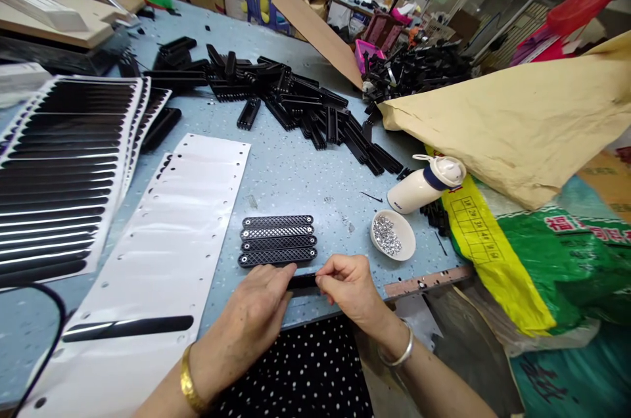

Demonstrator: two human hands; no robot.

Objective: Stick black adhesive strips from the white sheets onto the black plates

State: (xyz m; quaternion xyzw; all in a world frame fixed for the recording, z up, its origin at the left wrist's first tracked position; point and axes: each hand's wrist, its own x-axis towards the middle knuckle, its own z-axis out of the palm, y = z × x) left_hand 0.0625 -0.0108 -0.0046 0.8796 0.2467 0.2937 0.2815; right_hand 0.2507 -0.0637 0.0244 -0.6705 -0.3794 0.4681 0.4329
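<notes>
A long narrow black plastic piece (302, 282) lies between my two hands at the table's front edge. My left hand (263, 300) is closed on its left end, thumb and fingers partly hiding it. At the other end, my right hand (351, 286) pinches the piece between thumb and fingertips. Just beyond my fingers, several black lattice-patterned strips (279, 240) lie side by side in a neat stack of rows, with a small metal part at each end. To the right stands a white bowl (405, 237) of small silvery metal parts (387, 236).
A white bottle (414, 191) lies tilted behind the bowl. Loose black plastic pieces (296, 102) are heaped across the back. On the left are a mostly bare backing sheet (172, 240) with one black sticker (128, 328) and sheets of black stickers (73, 162). Sacks (513, 260) crowd the right.
</notes>
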